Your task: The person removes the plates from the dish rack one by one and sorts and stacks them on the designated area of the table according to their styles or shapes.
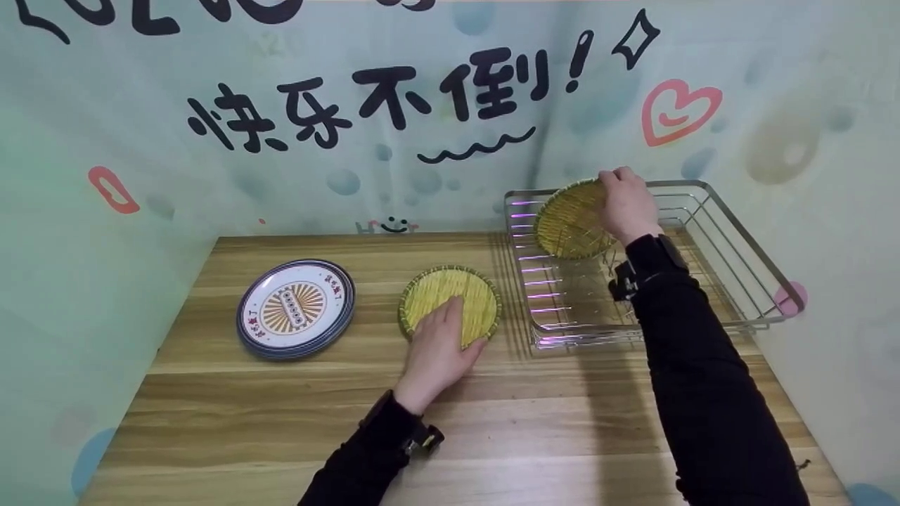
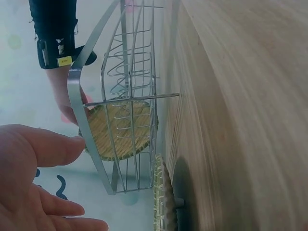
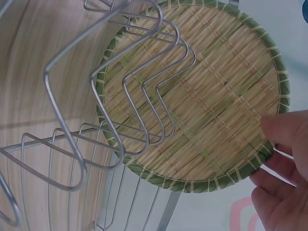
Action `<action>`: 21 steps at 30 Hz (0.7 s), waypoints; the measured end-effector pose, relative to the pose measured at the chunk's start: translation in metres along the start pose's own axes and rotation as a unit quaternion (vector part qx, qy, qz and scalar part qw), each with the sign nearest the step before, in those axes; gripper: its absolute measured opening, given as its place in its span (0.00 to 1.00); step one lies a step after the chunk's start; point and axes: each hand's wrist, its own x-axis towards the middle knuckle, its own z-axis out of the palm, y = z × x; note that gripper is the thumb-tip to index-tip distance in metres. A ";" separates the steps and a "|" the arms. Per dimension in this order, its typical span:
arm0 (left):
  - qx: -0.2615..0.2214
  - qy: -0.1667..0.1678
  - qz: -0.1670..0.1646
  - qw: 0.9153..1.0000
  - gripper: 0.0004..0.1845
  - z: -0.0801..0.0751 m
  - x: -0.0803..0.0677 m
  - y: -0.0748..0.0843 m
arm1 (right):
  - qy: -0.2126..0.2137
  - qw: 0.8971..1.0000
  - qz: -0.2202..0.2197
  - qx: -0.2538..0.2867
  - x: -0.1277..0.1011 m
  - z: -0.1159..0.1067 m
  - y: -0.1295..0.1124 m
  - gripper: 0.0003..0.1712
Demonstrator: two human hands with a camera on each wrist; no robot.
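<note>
fingers (image 1: pixel 613 184) of the right hand (image 1: pixel 628 205) pinch a round woven bamboo tray (image 1: pixel 568 223), upright inside the silver wire dish rack (image 1: pixel 738 235); left hand (image 1: pixel 437 344) lies flat, hiding part of another bamboo tray (image 1: pixel 450 299).

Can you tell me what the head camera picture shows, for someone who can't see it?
The right hand holds a bamboo tray upright in a wire dish rack. The left hand rests on another bamboo tray beside stacked plates.

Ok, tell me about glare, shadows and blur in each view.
Head view: purple glints on the wire dish rack, whose shadow falls on the table. Left wrist view: the left hand is close and soft. Right wrist view: the bamboo tray is sharp, and the right hand's fingers are blurred.
</note>
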 end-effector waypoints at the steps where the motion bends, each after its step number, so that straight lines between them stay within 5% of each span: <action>1: -0.004 0.000 -0.002 1.000 0.44 0.000 0.001 0.001 | 0.006 1.000 0.000 0.003 0.000 0.000 0.000 0.27; 21: -0.039 0.004 -0.007 0.999 0.45 -0.013 0.008 0.013 | 0.092 0.995 -0.019 0.037 0.003 0.007 0.010 0.14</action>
